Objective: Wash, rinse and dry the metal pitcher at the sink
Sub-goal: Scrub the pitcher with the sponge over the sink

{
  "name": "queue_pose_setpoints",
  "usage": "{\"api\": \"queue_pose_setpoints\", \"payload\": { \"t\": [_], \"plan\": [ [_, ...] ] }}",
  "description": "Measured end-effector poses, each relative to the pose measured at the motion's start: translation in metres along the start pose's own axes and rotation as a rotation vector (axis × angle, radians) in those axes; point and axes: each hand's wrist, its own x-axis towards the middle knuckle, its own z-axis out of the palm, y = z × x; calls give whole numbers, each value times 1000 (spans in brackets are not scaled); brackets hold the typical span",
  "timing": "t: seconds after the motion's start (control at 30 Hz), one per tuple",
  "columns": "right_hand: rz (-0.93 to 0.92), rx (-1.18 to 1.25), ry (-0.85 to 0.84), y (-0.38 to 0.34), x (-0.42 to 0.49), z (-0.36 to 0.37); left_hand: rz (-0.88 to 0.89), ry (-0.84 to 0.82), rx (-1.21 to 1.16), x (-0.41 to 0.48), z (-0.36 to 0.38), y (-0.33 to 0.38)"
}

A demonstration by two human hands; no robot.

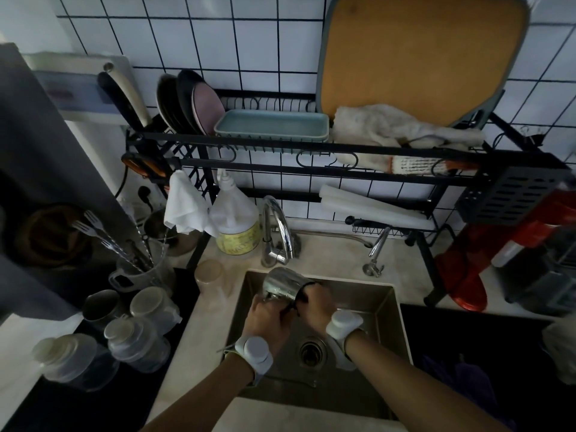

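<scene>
Washing step, judged from the pose. The metal pitcher (282, 283) is held tilted on its side directly below the spout of the faucet (277, 232), over the sink (378, 310) and clear of the basin floor. Both hands are close together and clamped on it. The left hand (268, 318) curls about the nearer end of the vessel, on the side away from the faucet. The right hand (314, 304) wraps the flank to the right of the faucet line, its fingers over a dark strip; whether that strip is the pitcher's handle or a scrubber cannot be told. No stream from the spout can be made out in the dim light, so whether water is running is uncertain.

The task appears to be in its early or middle part, since rinsing and drying seem not yet done. The next move probably calls for turning the pitcher under the spout so that all faces are reached, with one hand keeping a firm hold on the wet metal. For drying, a white cloth (184, 207) hangs to the left of the faucet, beyond the soap bottle (233, 219).
</scene>
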Motion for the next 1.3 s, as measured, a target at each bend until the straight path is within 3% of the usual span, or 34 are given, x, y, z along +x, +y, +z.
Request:
{"api": "queue_pose_setpoints", "payload": {
  "t": [0.1, 0.2, 0.4, 0.6, 0.83, 0.97, 1.13, 1.23, 1.3],
  "plan": [
    [-74, 208, -215, -5, -3, -5, -23, -41, -12, 1, -1, -6],
    [-97, 94, -349, -4, 1, -10, -31, -72, -1, 5, -4, -8],
    [51, -65, -360, -5, 11, -16, 18, -79, 25, 12, -11, 0],
    [78, -203, -348, -5, 18, -12, 65, -69, 80, 14, -17, 3],
    [159, 170, -360, 3, 10, -2, 89, -161, 114, 13, -21, -2],
    [-12, -8, -409, 11, 10, -6, 55, -176, 113, 14, -21, -6],
    [-122, -558, -264, 18, 10, -4, 102, -61, 70, 20, -25, 4],
    [-123, -597, -209, 16, 12, -1, 119, -26, 83, 21, -27, 8],
    [-78, -474, -225, 14, 13, 0, 145, -52, 98, 22, -27, 12]
  ]
}}
